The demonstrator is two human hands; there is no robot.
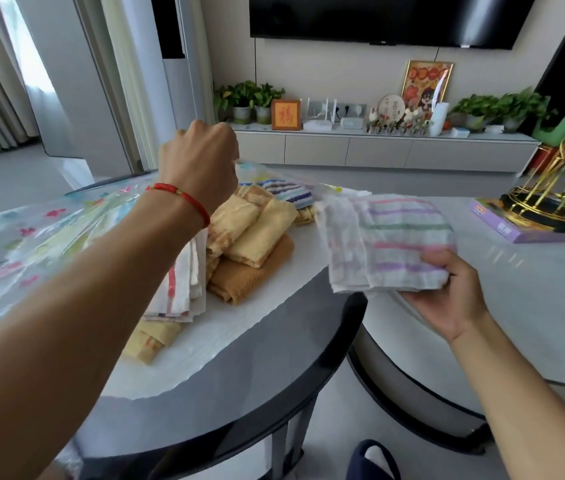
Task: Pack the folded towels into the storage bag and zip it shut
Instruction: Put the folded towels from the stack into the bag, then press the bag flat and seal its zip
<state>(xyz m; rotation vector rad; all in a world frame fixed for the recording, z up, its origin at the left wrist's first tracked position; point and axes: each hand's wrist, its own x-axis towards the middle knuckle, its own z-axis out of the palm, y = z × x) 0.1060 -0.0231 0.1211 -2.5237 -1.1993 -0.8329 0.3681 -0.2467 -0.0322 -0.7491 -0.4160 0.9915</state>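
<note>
Right hand (pixel 447 289) fingers pinching striped towel (pixel 388 242) above bench (pixel 274 341), left hand (pixel 201 164) fisted on bag (pixel 31 233) flap at far left; best lifted wide, towel slid in flat.

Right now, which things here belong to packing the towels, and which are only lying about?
Job: striped towel in right hand; yellow towels; storage bag, held up by left hand.
Lying about: gold rack, purple box, potted plants.
</note>
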